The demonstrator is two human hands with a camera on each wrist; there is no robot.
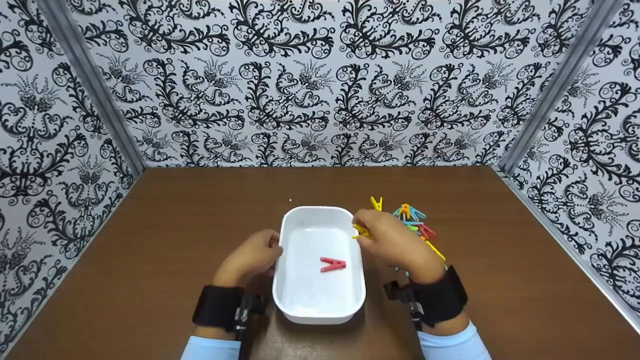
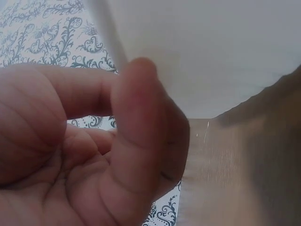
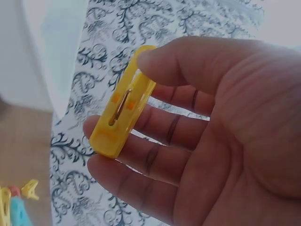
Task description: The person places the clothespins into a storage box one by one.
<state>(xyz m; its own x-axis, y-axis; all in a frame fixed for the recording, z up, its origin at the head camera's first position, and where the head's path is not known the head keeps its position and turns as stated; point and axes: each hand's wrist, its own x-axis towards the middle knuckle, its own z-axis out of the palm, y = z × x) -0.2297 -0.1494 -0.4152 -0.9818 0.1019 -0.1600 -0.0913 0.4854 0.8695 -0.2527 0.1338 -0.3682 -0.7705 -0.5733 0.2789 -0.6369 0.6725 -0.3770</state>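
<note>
A white plastic tub (image 1: 319, 312) stands on the brown table, and a red clothespin (image 1: 333, 264) lies inside it. At the tub's left rim, my left hand (image 1: 252, 255) holds its edge with curled fingers; the left wrist view shows the fingertips (image 2: 141, 75) against the white wall. Over by the right rim, my right hand (image 1: 395, 242) pinches a yellow clothespin (image 3: 122, 103) between thumb and fingers. Partly behind that hand lies a loose pile of clothespins (image 1: 412, 215) in blue, yellow, red, green and orange.
A single yellow clothespin (image 1: 376, 203) lies at the pile's far left edge. Patterned panels (image 1: 310, 100) close off the table (image 1: 200, 200) at the back and both sides, with grey metal posts (image 1: 555, 90) in the corners.
</note>
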